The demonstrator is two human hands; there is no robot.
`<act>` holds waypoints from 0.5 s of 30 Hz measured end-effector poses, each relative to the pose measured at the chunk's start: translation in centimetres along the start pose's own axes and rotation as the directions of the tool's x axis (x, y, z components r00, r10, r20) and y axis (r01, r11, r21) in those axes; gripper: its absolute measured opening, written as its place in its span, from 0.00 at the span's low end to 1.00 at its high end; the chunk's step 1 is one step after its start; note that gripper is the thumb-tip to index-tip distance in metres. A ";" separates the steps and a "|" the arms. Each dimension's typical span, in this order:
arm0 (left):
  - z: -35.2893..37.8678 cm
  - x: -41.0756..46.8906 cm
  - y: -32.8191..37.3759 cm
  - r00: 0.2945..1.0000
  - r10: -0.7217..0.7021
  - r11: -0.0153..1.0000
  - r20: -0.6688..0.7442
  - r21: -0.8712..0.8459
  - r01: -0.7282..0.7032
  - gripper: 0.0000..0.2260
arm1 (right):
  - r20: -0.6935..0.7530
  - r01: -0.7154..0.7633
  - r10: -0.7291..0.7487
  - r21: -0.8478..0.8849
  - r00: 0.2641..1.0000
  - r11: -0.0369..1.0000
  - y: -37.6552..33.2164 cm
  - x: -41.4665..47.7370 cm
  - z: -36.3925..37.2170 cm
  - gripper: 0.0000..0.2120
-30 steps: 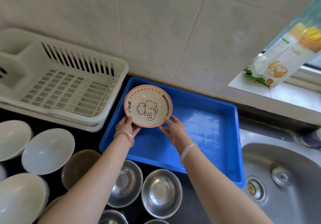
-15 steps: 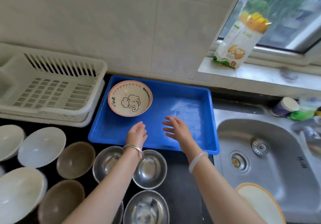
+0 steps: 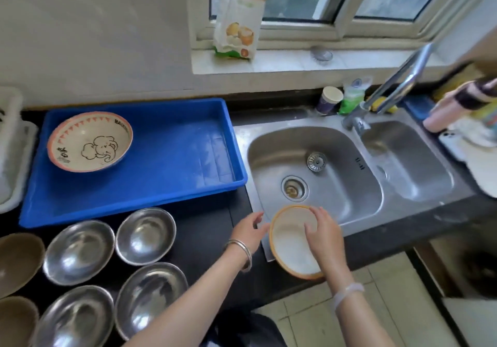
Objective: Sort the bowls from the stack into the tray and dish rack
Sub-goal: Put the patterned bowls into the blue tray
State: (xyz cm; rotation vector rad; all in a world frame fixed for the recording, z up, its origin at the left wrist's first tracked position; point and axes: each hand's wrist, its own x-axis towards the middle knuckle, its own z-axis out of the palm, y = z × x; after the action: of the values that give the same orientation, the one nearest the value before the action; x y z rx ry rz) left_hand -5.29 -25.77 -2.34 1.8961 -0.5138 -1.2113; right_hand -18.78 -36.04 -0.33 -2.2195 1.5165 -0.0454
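Note:
A pink-rimmed elephant bowl (image 3: 90, 142) lies in the back left corner of the blue tray (image 3: 177, 198). An orange-rimmed white bowl (image 3: 291, 244) sits at the sink's front edge. My right hand (image 3: 324, 235) rests on its right rim, fingers laid over the inside. My left hand (image 3: 248, 231) is at its left rim, fingertips touching or nearly touching, fingers apart. Only the edge of the white dish rack (image 3: 12, 142) shows at far left.
Several steel bowls (image 3: 145, 235) and brown bowls (image 3: 18, 260) stand on the black counter in front of the tray. A double steel sink (image 3: 312, 174) with a faucet (image 3: 390, 88) fills the right. A cup, packets and a bag sit by the window sill.
Both hands left the tray and moved right to the orange-rimmed bowl at the sink's front edge. The view swung right; the elephant bowl stays in the tray.

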 end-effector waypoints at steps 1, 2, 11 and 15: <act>0.9 0.0 0.0 1.000 -0.018 1.000 0.014 0.003 0.018 0.20 | 0.013 -0.036 0.036 0.006 0.999 0.999 1.1 -0.2 -0.1 0.21; 1.7 0.0 -0.1 0.999 -0.034 0.999 0.027 -0.014 0.035 0.19 | 0.029 -0.075 0.074 0.038 0.997 0.996 2.1 -0.4 -0.2 0.23; 3.8 -0.3 -0.3 0.983 -0.175 0.950 0.060 -0.251 0.185 0.18 | 0.061 -0.205 0.196 0.296 0.979 0.933 5.1 -1.3 -0.1 0.24; 2.2 -0.6 -0.2 0.986 -0.164 0.953 0.039 -0.254 0.168 0.17 | 0.016 -0.138 0.140 0.320 0.990 0.937 4.0 -1.2 -0.6 0.21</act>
State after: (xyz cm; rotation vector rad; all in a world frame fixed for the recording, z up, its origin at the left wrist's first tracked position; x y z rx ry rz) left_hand -7.51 -26.15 -2.69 1.7339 -0.1965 -1.3350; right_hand -22.94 -36.32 -1.00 -1.8551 1.5434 -0.2388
